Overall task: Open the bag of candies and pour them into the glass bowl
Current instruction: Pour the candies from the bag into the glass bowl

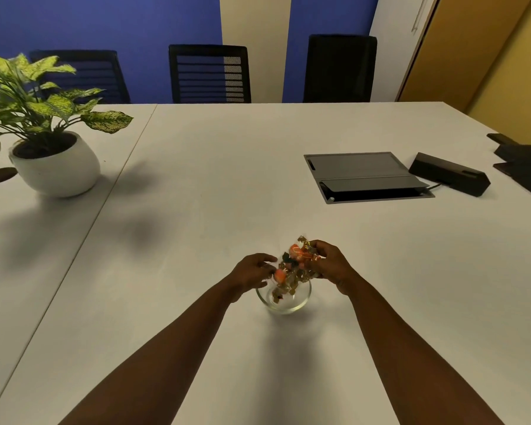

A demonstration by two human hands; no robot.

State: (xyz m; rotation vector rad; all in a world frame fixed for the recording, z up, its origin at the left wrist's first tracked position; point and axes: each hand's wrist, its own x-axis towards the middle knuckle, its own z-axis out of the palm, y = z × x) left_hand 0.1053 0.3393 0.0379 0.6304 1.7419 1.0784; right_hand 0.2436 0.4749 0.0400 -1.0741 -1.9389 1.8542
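A small clear glass bowl (pixel 285 303) stands on the white table (pixel 196 210) in front of me. Just above it I hold a clear candy bag (pixel 299 259) with orange and brown wrapped candies, tilted down to the left. My right hand (pixel 330 263) grips the bag's upper end. My left hand (pixel 253 273) holds its lower end at the bowl's left rim. Several candies (pixel 284 289) hang at the bag's mouth and lie inside the bowl.
A potted plant in a white pot (pixel 56 167) stands far left. A grey cable hatch (pixel 365 176) and a black device (pixel 449 173) lie at right, with dark items (pixel 521 157) at the far right edge. Three black chairs (pixel 210 73) line the table's far side.
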